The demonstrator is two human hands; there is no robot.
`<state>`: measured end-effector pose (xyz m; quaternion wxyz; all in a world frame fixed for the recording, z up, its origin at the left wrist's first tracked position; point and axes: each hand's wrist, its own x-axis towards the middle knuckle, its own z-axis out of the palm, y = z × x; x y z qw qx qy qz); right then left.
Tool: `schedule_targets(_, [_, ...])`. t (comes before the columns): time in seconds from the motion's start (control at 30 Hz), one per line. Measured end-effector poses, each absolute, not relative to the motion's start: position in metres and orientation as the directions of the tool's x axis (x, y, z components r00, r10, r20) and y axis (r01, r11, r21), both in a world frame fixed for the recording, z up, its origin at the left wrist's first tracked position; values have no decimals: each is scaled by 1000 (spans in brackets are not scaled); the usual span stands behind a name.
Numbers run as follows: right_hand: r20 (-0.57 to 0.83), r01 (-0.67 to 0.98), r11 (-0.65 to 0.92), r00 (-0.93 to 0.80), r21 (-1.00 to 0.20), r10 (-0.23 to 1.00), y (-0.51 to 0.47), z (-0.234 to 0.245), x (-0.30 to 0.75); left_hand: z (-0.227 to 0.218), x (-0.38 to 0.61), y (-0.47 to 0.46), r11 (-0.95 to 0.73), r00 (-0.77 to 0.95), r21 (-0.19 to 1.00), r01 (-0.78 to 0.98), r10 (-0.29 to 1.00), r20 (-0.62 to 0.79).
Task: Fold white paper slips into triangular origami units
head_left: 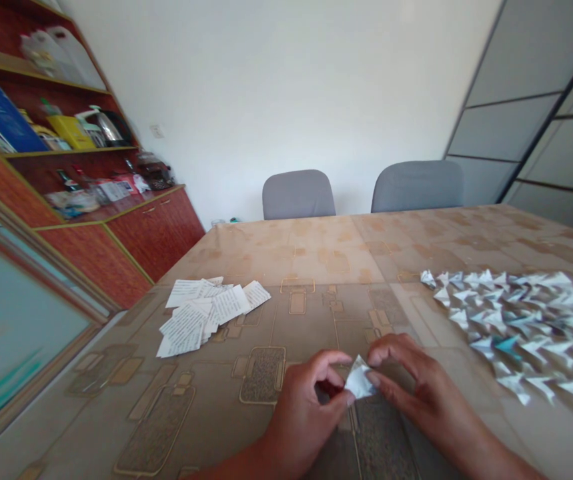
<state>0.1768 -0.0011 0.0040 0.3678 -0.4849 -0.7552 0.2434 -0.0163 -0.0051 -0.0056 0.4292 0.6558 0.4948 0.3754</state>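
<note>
A small folded piece of white paper, roughly triangular with its point upward, is held between my two hands over the near part of the table. My left hand pinches its left side and lower corner between thumb and fingers. On the other side, my right hand grips the right edge with thumb and index finger. To the left lies a loose pile of printed paper slips, flat and overlapping. Rows of folded paper pieces stand at the right, mostly white, one with a teal patch.
A patterned cover lies over the table. Two grey chairs stand at its far side, before a white wall. Along the left is a reddish wooden cabinet with bottles, a kettle and boxes on its shelves. Grey panelled doors rise at the right.
</note>
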Motion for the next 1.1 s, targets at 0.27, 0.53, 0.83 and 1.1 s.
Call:
schedule_targets(0.27, [352,602,454,-287,-657,891,1,4,174,-12,-15,-9,-129,243,912,388,969,33])
schedule_targets(0.53, [391,647,503,-324,-573,862,1,1,174,-15,-15,-12,-183,287,890,418,956,62])
schedule_targets(0.83, [345,680,533,-407,-503,846,-2,7,175,-17,-15,-11,-190,293,857,479,955,48])
schedule_targets(1.1, [183,727,460,-431,-510,884,3,-5,170,-4,-25,-11,-297,411,766,571,911,47])
